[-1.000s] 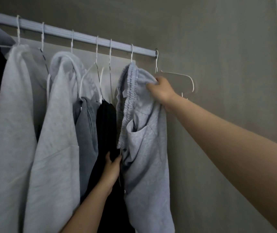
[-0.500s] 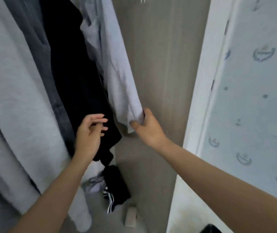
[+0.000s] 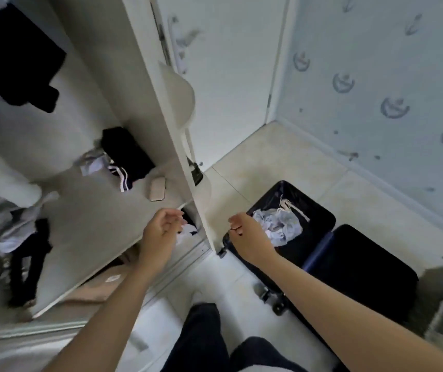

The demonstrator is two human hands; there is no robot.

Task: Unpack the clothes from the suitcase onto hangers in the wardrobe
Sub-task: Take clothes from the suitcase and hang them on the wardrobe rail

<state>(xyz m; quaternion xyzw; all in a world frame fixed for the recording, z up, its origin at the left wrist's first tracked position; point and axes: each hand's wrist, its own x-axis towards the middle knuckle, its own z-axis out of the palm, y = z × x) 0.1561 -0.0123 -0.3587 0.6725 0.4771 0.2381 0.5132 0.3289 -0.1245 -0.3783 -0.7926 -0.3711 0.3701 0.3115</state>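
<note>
Tiled floor [image 3: 282,157] replaces rail | my left hand [image 3: 161,232], right hand [image 3: 247,234] now empty, loose | pale crumpled clothes [image 3: 276,224] remain in dark-blue suitcase [image 3: 359,264], 4 o'clock

Found suitcase [image 3: 362,267] on floor [image 3: 282,157] right of wardrobe [image 3: 161,103], clothes [image 3: 279,224] inside it, more garments [image 3: 126,154] on the wardrobe shelf [image 3: 94,210].

The suitcase [image 3: 362,267] is navy, nearly black inside; the clothes [image 3: 279,226] in it are pale blue-grey. The wallpaper [image 3: 376,63] is light blue with grey-blue crescent motifs (blurred). A black garment [image 3: 126,154] on the off-white wardrobe shelf [image 3: 102,216] carries white stripes; the floor [image 3: 282,162] is cream tile.
</note>
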